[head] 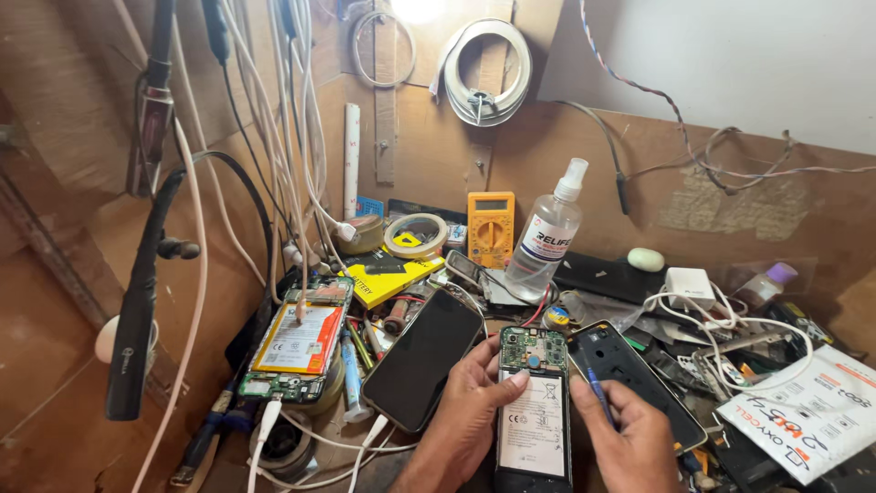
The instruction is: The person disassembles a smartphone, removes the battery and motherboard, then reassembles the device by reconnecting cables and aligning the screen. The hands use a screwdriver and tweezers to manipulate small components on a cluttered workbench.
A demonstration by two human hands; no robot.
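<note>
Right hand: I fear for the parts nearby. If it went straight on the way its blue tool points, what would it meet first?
Probably the black back cover just above the right hand; the blue tool already lies over it, though whether it touches is unclear.

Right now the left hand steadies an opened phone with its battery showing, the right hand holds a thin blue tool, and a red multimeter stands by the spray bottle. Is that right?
Not quite: the multimeter is orange-yellow, not red, as the head view shows. The rest holds: the left hand steadies the opened phone with its battery showing, the right hand holds a thin blue tool, and the multimeter stands by the spray bottle.
</note>
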